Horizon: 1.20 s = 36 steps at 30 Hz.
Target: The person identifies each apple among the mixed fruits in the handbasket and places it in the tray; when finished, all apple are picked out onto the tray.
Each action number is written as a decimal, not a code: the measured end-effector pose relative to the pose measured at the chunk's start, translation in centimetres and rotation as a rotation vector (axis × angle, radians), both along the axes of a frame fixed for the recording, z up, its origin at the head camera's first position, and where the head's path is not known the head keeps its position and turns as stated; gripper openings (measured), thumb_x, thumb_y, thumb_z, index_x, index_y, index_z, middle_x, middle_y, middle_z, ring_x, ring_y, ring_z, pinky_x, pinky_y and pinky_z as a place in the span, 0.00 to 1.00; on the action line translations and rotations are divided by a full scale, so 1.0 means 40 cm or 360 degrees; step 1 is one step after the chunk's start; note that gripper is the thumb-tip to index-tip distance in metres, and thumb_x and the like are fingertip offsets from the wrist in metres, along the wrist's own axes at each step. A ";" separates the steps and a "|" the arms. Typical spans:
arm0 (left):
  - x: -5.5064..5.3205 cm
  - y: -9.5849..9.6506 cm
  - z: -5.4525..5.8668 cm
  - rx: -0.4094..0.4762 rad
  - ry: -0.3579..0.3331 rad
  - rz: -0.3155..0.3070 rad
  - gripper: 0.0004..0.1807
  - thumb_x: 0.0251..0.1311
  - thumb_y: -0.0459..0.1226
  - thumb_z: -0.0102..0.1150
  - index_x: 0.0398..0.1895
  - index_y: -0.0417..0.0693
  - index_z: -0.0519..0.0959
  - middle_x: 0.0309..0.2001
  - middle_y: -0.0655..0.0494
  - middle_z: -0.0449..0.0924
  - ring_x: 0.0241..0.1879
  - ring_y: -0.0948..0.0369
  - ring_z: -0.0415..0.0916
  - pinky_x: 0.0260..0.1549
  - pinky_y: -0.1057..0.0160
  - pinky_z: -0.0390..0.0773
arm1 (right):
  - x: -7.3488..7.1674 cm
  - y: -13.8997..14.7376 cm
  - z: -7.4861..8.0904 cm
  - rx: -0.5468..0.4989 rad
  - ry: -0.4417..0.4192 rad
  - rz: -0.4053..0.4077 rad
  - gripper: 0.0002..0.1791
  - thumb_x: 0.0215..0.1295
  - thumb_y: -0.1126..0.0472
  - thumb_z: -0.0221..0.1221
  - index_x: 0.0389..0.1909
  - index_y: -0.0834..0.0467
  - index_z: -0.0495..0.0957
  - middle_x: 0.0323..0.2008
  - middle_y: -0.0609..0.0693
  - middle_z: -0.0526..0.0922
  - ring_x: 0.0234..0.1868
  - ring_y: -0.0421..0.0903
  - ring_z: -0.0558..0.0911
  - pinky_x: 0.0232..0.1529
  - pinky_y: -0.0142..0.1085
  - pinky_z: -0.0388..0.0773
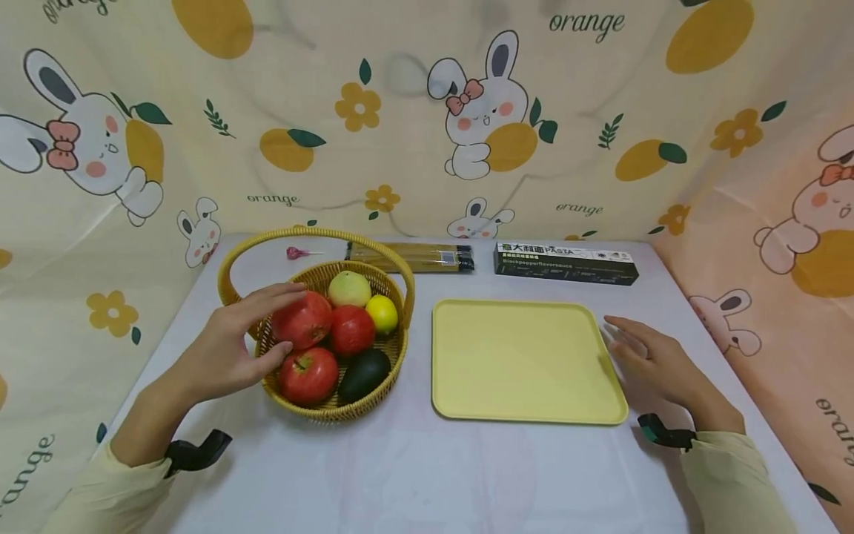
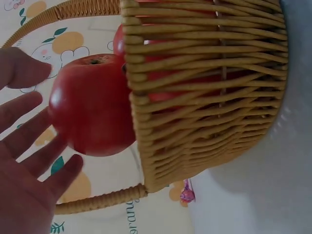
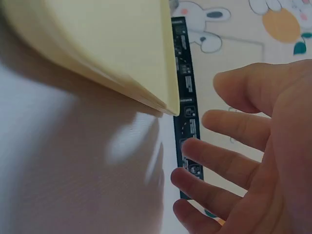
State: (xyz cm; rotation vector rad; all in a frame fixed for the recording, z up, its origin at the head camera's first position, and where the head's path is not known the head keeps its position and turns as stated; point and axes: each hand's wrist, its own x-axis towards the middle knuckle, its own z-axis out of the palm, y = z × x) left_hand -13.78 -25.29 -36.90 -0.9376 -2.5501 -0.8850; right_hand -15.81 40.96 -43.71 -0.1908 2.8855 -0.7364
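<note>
My left hand (image 1: 230, 345) hovers over the left rim of a wicker basket (image 1: 327, 417), thumb and fingers spread about a large red fruit (image 1: 303, 320) that looks like a pomegranate. In the left wrist view the fingers reach beside this red fruit (image 2: 95, 107); whether they touch it I cannot tell. Also in the basket lie a red apple (image 1: 309, 376), another red fruit (image 1: 352, 330), a pale green fruit (image 1: 350, 288), a lemon (image 1: 382, 314) and a dark avocado (image 1: 363, 376). At the yellow tray's (image 1: 527, 363) right edge, my right hand (image 1: 657, 363) has its fingers extended, holding nothing.
Behind the tray lies a dark pasta box (image 1: 565, 264). Packs of noodles (image 1: 420, 257) and a small pink-wrapped lollipop (image 1: 294, 253) lie at the back, behind the basket. The basket's tall handle (image 1: 320, 233) arches above the fruit. Patterned cloth surrounds the white table.
</note>
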 end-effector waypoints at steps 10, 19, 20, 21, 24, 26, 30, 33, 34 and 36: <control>-0.016 0.025 -0.013 -0.0202 -0.0292 0.0005 0.50 0.50 0.24 0.75 0.82 0.46 0.70 0.83 0.45 0.64 0.77 0.39 0.68 0.57 0.36 0.87 | -0.053 -0.002 -0.025 -0.0082 -0.0132 -0.0026 0.39 0.87 0.40 0.50 0.87 0.58 0.59 0.83 0.71 0.61 0.79 0.80 0.64 0.71 0.77 0.67; -0.014 0.033 -0.017 -0.0253 -0.0425 0.0110 0.53 0.55 0.28 0.80 0.85 0.48 0.64 0.83 0.42 0.62 0.75 0.38 0.70 0.58 0.35 0.86 | -0.065 0.000 -0.045 -0.0106 -0.0191 0.0031 0.42 0.84 0.47 0.59 0.89 0.54 0.54 0.86 0.69 0.55 0.82 0.79 0.57 0.74 0.76 0.63; -0.014 0.033 -0.017 -0.0240 -0.0408 0.0124 0.52 0.55 0.29 0.80 0.84 0.47 0.65 0.82 0.42 0.64 0.74 0.38 0.72 0.57 0.35 0.87 | -0.064 0.000 -0.045 -0.0105 -0.0193 0.0031 0.42 0.84 0.46 0.58 0.89 0.53 0.53 0.86 0.69 0.55 0.82 0.79 0.57 0.74 0.77 0.63; -0.014 0.032 -0.017 -0.0220 -0.0383 0.0139 0.51 0.54 0.29 0.81 0.83 0.47 0.66 0.80 0.42 0.66 0.72 0.39 0.74 0.56 0.35 0.87 | -0.064 0.000 -0.046 -0.0105 -0.0193 0.0032 0.42 0.84 0.46 0.58 0.90 0.53 0.53 0.86 0.69 0.54 0.83 0.79 0.56 0.74 0.77 0.62; -0.009 0.032 -0.014 -0.0120 -0.0273 0.0191 0.50 0.50 0.32 0.86 0.78 0.46 0.71 0.74 0.43 0.74 0.66 0.42 0.79 0.52 0.37 0.90 | -0.063 -0.004 -0.044 -0.0096 -0.0198 0.0031 0.43 0.84 0.45 0.58 0.90 0.52 0.52 0.86 0.70 0.53 0.83 0.79 0.54 0.74 0.78 0.60; -0.002 0.036 -0.007 -0.0047 -0.0178 0.0211 0.50 0.47 0.34 0.88 0.76 0.46 0.73 0.71 0.45 0.77 0.64 0.45 0.80 0.48 0.39 0.91 | -0.062 -0.006 -0.042 -0.0089 -0.0206 0.0030 0.43 0.84 0.45 0.58 0.90 0.52 0.52 0.86 0.70 0.52 0.83 0.79 0.53 0.74 0.78 0.60; 0.013 0.066 0.017 0.0059 -0.0042 0.0194 0.52 0.44 0.36 0.91 0.76 0.48 0.73 0.70 0.50 0.79 0.64 0.51 0.80 0.47 0.47 0.93 | -0.061 -0.005 -0.041 -0.0074 -0.0208 0.0031 0.43 0.84 0.45 0.57 0.90 0.52 0.52 0.86 0.69 0.52 0.83 0.79 0.54 0.74 0.78 0.61; 0.025 0.108 0.043 0.0147 -0.0019 0.0117 0.53 0.43 0.37 0.91 0.76 0.49 0.74 0.70 0.53 0.80 0.66 0.56 0.79 0.51 0.58 0.91 | -0.061 -0.002 -0.043 -0.0073 -0.0205 0.0032 0.42 0.84 0.45 0.58 0.90 0.52 0.52 0.86 0.69 0.52 0.83 0.79 0.55 0.74 0.78 0.61; 0.030 0.126 0.053 0.0180 -0.0019 0.0084 0.53 0.43 0.37 0.91 0.76 0.50 0.74 0.71 0.54 0.79 0.67 0.56 0.79 0.52 0.61 0.90 | -0.061 -0.002 -0.043 -0.0077 -0.0205 0.0030 0.42 0.84 0.45 0.58 0.90 0.52 0.52 0.86 0.69 0.53 0.83 0.79 0.55 0.74 0.78 0.61; 0.037 0.164 0.069 0.0245 -0.0029 0.0007 0.52 0.44 0.37 0.91 0.76 0.50 0.75 0.71 0.55 0.79 0.67 0.57 0.78 0.54 0.63 0.88 | -0.062 -0.002 -0.043 -0.0088 -0.0208 0.0024 0.42 0.84 0.45 0.58 0.90 0.52 0.52 0.86 0.69 0.52 0.83 0.79 0.54 0.74 0.78 0.61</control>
